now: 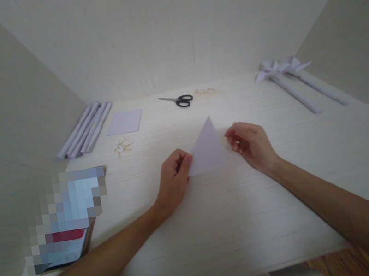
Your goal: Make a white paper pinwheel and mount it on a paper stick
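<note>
A pale lilac sheet of paper (208,150), folded into a triangle with its tip pointing away from me, is held above the table. My left hand (176,172) pinches its left corner between thumb and fingers. Just right of the paper, my right hand (252,146) hovers with loosely curled fingers, a small gap between it and the paper's edge. Nothing shows in that right hand.
Black-handled scissors (182,100) lie at the back near small pale bits (205,91). Rolled paper tubes (85,130), square lilac paper (124,122) and small sticks (123,146) lie left. A blurred tablet (73,211) is nearer. Paper pinwheel-like pieces (296,92) lie right.
</note>
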A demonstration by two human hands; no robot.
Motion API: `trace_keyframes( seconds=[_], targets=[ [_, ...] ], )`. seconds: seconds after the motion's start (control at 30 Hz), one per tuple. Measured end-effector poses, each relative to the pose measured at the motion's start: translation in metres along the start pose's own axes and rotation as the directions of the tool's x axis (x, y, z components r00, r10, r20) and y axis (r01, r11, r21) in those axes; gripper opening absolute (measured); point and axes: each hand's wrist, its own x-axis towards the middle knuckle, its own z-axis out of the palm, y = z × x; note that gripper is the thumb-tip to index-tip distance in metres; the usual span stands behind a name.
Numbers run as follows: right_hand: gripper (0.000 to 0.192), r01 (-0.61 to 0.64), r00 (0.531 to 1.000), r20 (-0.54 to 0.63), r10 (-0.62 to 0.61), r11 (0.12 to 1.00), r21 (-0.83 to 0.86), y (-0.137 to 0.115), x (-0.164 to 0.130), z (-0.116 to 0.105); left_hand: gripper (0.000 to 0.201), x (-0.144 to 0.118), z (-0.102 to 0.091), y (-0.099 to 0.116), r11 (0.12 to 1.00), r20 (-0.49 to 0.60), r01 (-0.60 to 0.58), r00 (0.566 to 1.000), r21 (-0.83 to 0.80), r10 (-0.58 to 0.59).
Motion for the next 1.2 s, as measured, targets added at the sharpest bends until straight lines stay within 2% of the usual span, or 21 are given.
trace_keyframes(
  seconds=[0.1,0.2,0.33,0.47,0.57,0.63,0.9,1.2],
  targets=[
    [0.019,-0.108,0.957,0.258,0.135,0.987,-0.115,0.004,-0.012,0.010,0.023,0.003,-0.001,0.000,0.998,-0.088,-0.006,0.996,-0.056,0.001],
    [0.017,-0.157,0.920,0.341,0.194,0.979,-0.134,0.005,-0.018,0.014,0.023,0.005,-0.001,-0.001,0.998,-0.105,-0.010,0.994,-0.061,0.003],
    [0.016,-0.168,0.932,0.310,0.188,0.982,-0.088,0.005,-0.018,0.014,0.023,0.006,0.000,0.000,0.995,-0.072,0.008,0.997,-0.096,-0.015],
    [0.016,-0.127,0.945,0.291,0.149,0.988,-0.093,0.007,-0.017,0.013,0.021,0.006,0.002,0.000,0.990,-0.055,0.028,0.998,-0.139,-0.036],
    [0.016,-0.095,0.951,0.285,0.116,0.992,-0.087,0.009,-0.017,0.013,0.018,0.006,0.003,0.000,0.980,-0.062,0.007,0.998,-0.197,-0.019],
    [0.016,-0.090,0.956,0.271,0.108,0.993,-0.078,0.010,-0.017,0.014,0.024,0.005,0.003,0.001,0.977,-0.074,-0.019,0.997,-0.211,0.004],
    [0.019,-0.101,0.963,0.243,0.113,0.993,-0.061,0.009,-0.018,0.014,0.038,0.003,0.002,0.001,0.990,-0.095,-0.084,0.993,-0.115,0.073],
    [0.034,-0.109,0.964,0.233,0.130,0.989,-0.103,0.011,-0.018,0.014,0.052,0.001,0.004,-0.004,0.983,0.033,-0.162,0.986,-0.088,0.165]
  ],
)
